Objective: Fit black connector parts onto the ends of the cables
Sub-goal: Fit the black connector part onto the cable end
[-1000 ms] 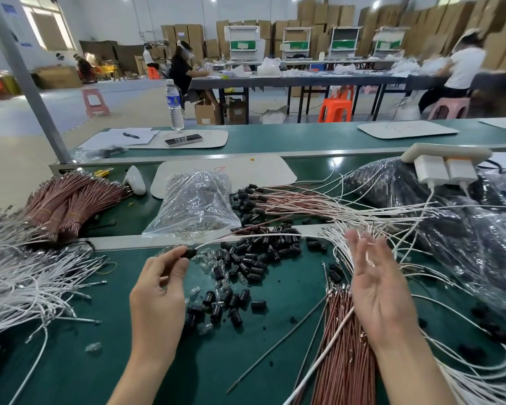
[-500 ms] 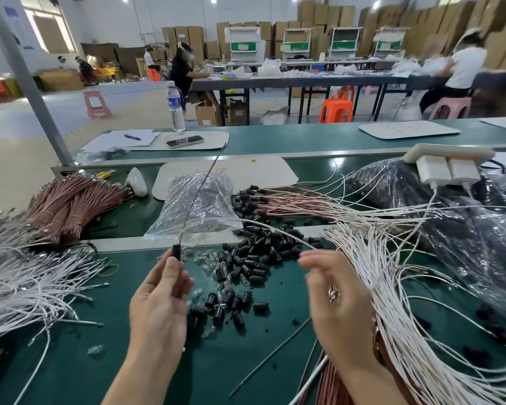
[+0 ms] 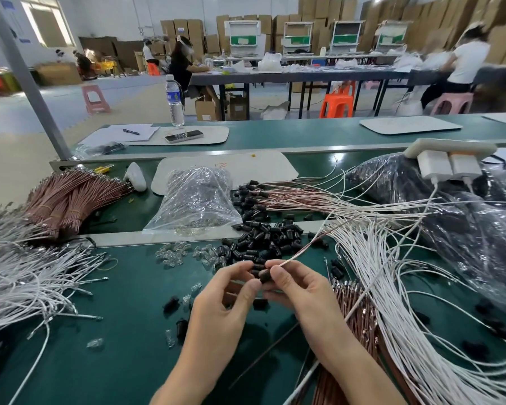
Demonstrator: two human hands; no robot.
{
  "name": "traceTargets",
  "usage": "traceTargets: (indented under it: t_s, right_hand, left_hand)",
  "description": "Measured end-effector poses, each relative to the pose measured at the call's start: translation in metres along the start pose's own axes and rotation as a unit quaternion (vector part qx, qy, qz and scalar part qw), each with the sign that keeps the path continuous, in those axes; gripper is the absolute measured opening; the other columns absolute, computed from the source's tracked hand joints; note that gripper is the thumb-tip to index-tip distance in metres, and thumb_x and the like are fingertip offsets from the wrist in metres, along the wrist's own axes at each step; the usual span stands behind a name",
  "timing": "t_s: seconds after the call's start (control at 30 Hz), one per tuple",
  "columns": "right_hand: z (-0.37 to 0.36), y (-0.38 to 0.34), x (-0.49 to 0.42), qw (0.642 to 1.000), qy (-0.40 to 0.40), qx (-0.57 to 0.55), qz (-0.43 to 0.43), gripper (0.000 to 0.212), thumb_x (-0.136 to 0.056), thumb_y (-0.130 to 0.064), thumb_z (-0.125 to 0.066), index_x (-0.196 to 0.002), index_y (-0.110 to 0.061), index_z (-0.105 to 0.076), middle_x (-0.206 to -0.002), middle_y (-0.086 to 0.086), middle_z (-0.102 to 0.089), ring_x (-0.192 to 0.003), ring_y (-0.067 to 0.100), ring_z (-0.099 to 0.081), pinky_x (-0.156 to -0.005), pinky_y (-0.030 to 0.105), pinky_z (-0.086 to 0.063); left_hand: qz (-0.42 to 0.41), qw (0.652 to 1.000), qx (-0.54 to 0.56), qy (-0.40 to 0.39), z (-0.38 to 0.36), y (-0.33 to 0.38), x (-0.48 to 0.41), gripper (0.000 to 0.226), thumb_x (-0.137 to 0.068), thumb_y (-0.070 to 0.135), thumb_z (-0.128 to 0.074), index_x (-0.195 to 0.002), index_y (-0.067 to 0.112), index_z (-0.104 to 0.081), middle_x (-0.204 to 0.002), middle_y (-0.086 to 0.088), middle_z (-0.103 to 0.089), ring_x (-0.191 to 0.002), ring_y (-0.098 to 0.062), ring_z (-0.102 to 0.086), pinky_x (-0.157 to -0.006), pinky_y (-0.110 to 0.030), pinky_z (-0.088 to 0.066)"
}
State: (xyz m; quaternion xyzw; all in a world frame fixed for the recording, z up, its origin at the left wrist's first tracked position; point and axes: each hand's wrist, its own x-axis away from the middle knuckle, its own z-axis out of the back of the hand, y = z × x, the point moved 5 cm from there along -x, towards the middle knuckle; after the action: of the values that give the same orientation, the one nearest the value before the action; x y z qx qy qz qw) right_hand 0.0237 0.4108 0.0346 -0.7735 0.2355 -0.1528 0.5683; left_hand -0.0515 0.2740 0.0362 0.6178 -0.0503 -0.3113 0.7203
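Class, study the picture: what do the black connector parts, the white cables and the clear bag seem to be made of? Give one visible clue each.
Black connector parts: probably moulded plastic, matt, uniform small sleeves.
White cables: likely plastic insulation, smooth and bending freely, with silvery tips.
Clear bag: thin plastic film, glossy, see-through, creased with bright highlights.

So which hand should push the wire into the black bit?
Probably the right hand: its fingers pinch the cable beside the black connector, which the left hand steadies.
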Motion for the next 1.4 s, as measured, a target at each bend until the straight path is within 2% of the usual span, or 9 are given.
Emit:
traceTargets:
  t_s: [0.1, 0.27, 0.53, 0.8, 0.97, 1.07, 1.17, 1.33, 1.4]
  right_hand:
    - [0.009, 0.000, -0.004, 0.995, 0.050, -0.087, -0.020, 0.021, -0.078, -0.027, -0.073, -0.093, -0.016, -0.082, -0.092, 0.013, -0.077, -0.084, 0.020, -0.075, -0.073, 0.021, -0.059]
    - [0.011, 0.003, -0.008, 0.984, 0.076, -0.151, -0.050, 0.016, -0.075, -0.019, -0.072, -0.084, -0.010, -0.082, -0.086, 0.014, -0.076, -0.078, 0.020, -0.075, -0.066, 0.019, -0.059]
    - [0.007, 0.003, -0.007, 0.989, 0.044, -0.131, -0.053, 0.020, -0.071, -0.027, -0.076, -0.083, -0.011, -0.082, -0.086, 0.012, -0.075, -0.079, 0.019, -0.074, -0.066, 0.019, -0.058]
    - [0.003, 0.004, -0.006, 0.990, 0.024, -0.125, -0.057, 0.028, -0.070, -0.032, -0.079, -0.090, -0.012, -0.081, -0.089, 0.012, -0.073, -0.081, 0.021, -0.074, -0.067, 0.021, -0.059]
    - [-0.005, 0.007, -0.004, 0.992, -0.019, -0.108, -0.061, 0.044, -0.068, -0.030, -0.083, -0.108, -0.013, -0.073, -0.091, 0.013, -0.073, -0.080, 0.021, -0.074, -0.068, 0.023, -0.059]
    - [-0.007, 0.008, -0.003, 0.994, -0.039, -0.082, -0.053, 0.032, -0.071, -0.022, -0.083, -0.102, -0.020, -0.073, -0.086, 0.012, -0.071, -0.078, 0.020, -0.071, -0.071, 0.024, -0.058]
    - [-0.005, 0.007, -0.002, 0.996, -0.043, -0.065, -0.046, 0.025, -0.073, -0.022, -0.082, -0.096, -0.028, -0.075, -0.080, 0.007, -0.070, -0.076, 0.018, -0.069, -0.072, 0.024, -0.057]
    - [-0.006, 0.006, 0.000, 0.996, -0.073, -0.029, -0.036, 0.036, -0.076, -0.023, -0.083, -0.109, -0.031, -0.071, -0.088, 0.008, -0.073, -0.084, 0.021, -0.070, -0.076, 0.027, -0.057]
    - [-0.006, 0.006, 0.000, 0.996, -0.077, -0.009, -0.033, 0.035, -0.080, -0.022, -0.081, -0.111, -0.033, -0.070, -0.086, 0.004, -0.073, -0.086, 0.019, -0.071, -0.077, 0.027, -0.057]
  left_hand:
    - [0.006, 1.000, -0.012, 0.014, 0.004, -0.005, 0.000, 0.022, -0.093, 0.056, -0.054, -0.114, 0.052, -0.061, -0.096, 0.013, -0.073, -0.088, -0.009, -0.069, -0.075, -0.017, -0.052]
    - [-0.016, 0.999, -0.033, 0.004, 0.003, -0.006, 0.000, 0.015, -0.097, 0.051, -0.054, -0.110, 0.051, -0.063, -0.093, 0.012, -0.073, -0.087, -0.012, -0.069, -0.073, -0.018, -0.052]
    - [-0.029, 0.998, -0.051, -0.009, 0.000, -0.004, 0.001, 0.009, -0.095, 0.043, -0.062, -0.102, 0.047, -0.066, -0.085, 0.014, -0.071, -0.078, -0.010, -0.067, -0.066, -0.011, -0.047]
    - [-0.023, 0.998, -0.047, -0.017, -0.002, -0.006, 0.002, 0.009, -0.099, 0.044, -0.058, -0.097, 0.040, -0.066, -0.078, 0.005, -0.069, -0.070, -0.017, -0.064, -0.065, -0.034, -0.052]
    - [-0.025, 0.998, -0.052, -0.021, -0.002, -0.002, 0.002, 0.015, -0.100, 0.047, -0.055, -0.093, 0.038, -0.065, -0.078, 0.010, -0.070, -0.070, -0.013, -0.064, -0.062, -0.022, -0.050]
    - [-0.029, 0.998, -0.060, -0.023, -0.003, 0.000, 0.002, 0.013, -0.100, 0.040, -0.056, -0.091, 0.038, -0.065, -0.078, 0.013, -0.070, -0.068, -0.009, -0.064, -0.061, -0.016, -0.048]
    - [-0.035, 0.997, -0.062, -0.026, -0.004, 0.002, 0.003, 0.016, -0.099, 0.047, -0.053, -0.092, 0.039, -0.065, -0.078, 0.012, -0.069, -0.067, -0.010, -0.063, -0.061, -0.022, -0.050]
    - [-0.045, 0.997, -0.065, -0.017, -0.003, 0.004, 0.004, 0.020, -0.097, 0.051, -0.050, -0.091, 0.039, -0.065, -0.077, 0.013, -0.070, -0.067, -0.010, -0.064, -0.057, -0.018, -0.048]
    - [-0.049, 0.996, -0.069, -0.018, -0.004, 0.003, 0.004, 0.021, -0.098, 0.051, -0.050, -0.091, 0.038, -0.064, -0.076, 0.010, -0.069, -0.065, -0.012, -0.062, -0.056, -0.025, -0.049]
